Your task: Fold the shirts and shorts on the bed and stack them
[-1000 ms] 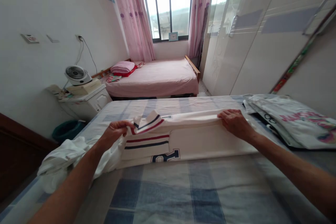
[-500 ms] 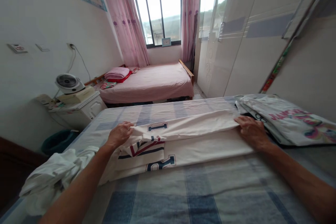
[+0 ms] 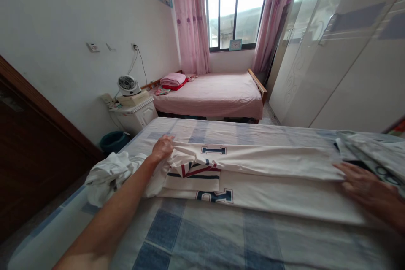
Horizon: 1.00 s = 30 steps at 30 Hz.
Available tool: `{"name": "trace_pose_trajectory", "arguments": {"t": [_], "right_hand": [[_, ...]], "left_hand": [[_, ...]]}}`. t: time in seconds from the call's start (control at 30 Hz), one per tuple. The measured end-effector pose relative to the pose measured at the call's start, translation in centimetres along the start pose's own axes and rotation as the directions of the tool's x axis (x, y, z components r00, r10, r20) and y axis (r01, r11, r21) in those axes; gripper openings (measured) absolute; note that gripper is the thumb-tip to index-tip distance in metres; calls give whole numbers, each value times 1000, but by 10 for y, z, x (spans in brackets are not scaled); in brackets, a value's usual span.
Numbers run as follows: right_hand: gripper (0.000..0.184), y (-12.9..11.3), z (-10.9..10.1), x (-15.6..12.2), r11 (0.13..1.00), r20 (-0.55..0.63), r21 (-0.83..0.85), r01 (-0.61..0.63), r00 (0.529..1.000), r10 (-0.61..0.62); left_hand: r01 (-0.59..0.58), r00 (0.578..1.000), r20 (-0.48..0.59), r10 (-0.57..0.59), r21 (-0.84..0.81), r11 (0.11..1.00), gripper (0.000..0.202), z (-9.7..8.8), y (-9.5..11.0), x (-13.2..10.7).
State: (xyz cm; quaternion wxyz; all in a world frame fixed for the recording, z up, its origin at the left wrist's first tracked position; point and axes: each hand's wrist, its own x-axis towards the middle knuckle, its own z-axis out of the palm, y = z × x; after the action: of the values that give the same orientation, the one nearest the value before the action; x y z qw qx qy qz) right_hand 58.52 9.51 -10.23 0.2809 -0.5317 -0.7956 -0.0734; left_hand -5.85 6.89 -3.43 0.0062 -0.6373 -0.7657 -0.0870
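A cream-white shirt (image 3: 268,162) with dark block letters lies stretched lengthwise on a blue-and-white checked bed, its upper side folded inward. A piece with navy and red stripes (image 3: 194,177) rests on its left part. My left hand (image 3: 163,147) is closed on the shirt's far left corner. At the right end, my right hand (image 3: 368,185) has its fingers on the edge of the folded layer, gripping it; this hand is somewhat blurred. Beside my left forearm sits a crumpled white cloth (image 3: 115,173).
Folded clothes (image 3: 376,152) lie stacked at the right beyond my right hand. The checked bedsheet (image 3: 215,236) spreads in front of me. Farther back are a pink bed (image 3: 215,97), a white nightstand (image 3: 139,114) with a fan (image 3: 128,85), and a wardrobe (image 3: 332,71) at the right.
The view has turned left, so the room appears shifted to the right. Both hands stay at the shirt's two ends, and its folded upper layer now looks straighter.
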Motion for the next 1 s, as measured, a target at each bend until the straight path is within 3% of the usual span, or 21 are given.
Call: {"name": "trace_pose_trajectory", "arguments": {"t": [0.1, 0.2, 0.37, 0.5, 0.63, 0.77, 0.83, 0.9, 1.0], "right_hand": [[42, -53, -6, 40, 991, 71, -137, -4, 997, 14], [38, -132, 12, 88, 998, 186, -40, 48, 982, -40], [34, -254, 72, 143, 976, 351, 164, 145, 916, -195], [32, -313, 107, 164, 977, 406, 194, 86, 900, -160], [30, -341, 127, 176, 976, 424, 188, 106, 888, -178], [27, -348, 138, 182, 984, 391, 135, 116, 906, -160], [26, -349, 139, 181, 988, 368, 116, 99, 920, -135], [27, -350, 139, 177, 977, 323, 137, 162, 926, -198], [39, -348, 138, 165, 912, 300, 194, 361, 864, -405]], "left_hand": [[-35, 984, -176, 32, -12, 999, 48, 6, 5, -14], [-154, 945, -299, 134, -44, 987, 41, 13, 13, -32], [-186, 933, -323, 161, -45, 982, 42, 25, 20, -52], [-209, 955, -213, 204, 0, 978, 47, 29, 16, -57], [-257, 964, -64, 257, 14, 966, 56, 32, 12, -60], [-150, 987, 62, 149, 6, 989, 59, 30, 15, -63], [-116, 993, 15, 116, 30, 993, 58, 26, 20, -63], [-195, 976, -87, 200, 57, 979, 54, 22, 25, -61], [-277, 956, -85, 280, 42, 960, 51, 22, 25, -54]]}}
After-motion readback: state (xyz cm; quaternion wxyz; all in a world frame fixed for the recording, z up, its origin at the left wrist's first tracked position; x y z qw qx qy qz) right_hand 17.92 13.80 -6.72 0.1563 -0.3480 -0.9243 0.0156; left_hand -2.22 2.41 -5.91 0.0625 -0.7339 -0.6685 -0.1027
